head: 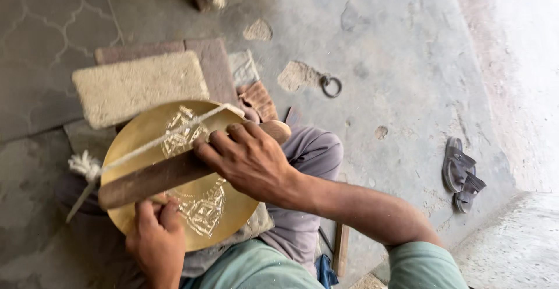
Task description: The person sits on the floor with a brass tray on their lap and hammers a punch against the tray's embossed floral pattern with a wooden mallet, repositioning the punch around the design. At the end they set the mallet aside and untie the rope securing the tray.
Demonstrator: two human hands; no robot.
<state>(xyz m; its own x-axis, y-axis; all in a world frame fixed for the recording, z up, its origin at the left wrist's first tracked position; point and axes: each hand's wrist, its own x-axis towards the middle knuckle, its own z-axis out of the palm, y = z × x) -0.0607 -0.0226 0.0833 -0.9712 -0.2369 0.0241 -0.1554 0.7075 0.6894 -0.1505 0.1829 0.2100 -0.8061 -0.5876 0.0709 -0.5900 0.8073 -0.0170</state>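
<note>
A round brass plate [145,132] with engraved patterns rests tilted on my lap. A long wooden stick [151,178] lies across its face, and a white cord [157,140] runs over the plate to a knotted tuft at the left. My right hand [247,158] presses down on the stick near the plate's middle, fingers curled over it. My left hand [156,236] is at the plate's lower edge, fingers pinched together on a small tool that is mostly hidden.
A rough tan stone block [137,85] and a reddish slab [215,62] lie on the concrete floor behind the plate. A metal ring [331,85] sits farther right. A pair of dark sandals [463,175] lies at the right.
</note>
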